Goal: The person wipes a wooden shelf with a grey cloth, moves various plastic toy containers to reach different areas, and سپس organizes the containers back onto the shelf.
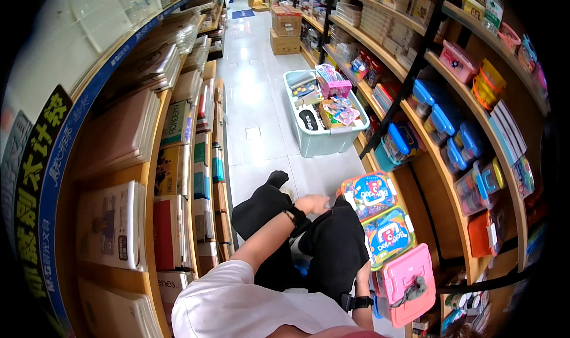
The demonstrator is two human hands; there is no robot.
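My left hand (313, 203) reaches forward over my black-trousered knees. A small greyish patch shows at its fingertips; whether it holds something cannot be told. My right hand (364, 271) hangs beside my right knee, close to the stacked boxes, its fingers mostly hidden. A black strap (357, 302) circles that wrist. To my right stand an orange-rimmed plastic box with a printed lid (367, 193) and a green-rimmed one (388, 238), both with carry handles. Nearer to me is a pink lidded plastic box (407, 267) with a crumpled grey cloth (415, 288) lying on it.
A pale green plastic tub (327, 144) full of packaged goods stands ahead on the tiled floor (254, 102). Cardboard boxes (286, 31) are stacked farther along the aisle. Shelves of notebooks (109, 224) line the left; shelves with plastic containers (445, 120) line the right.
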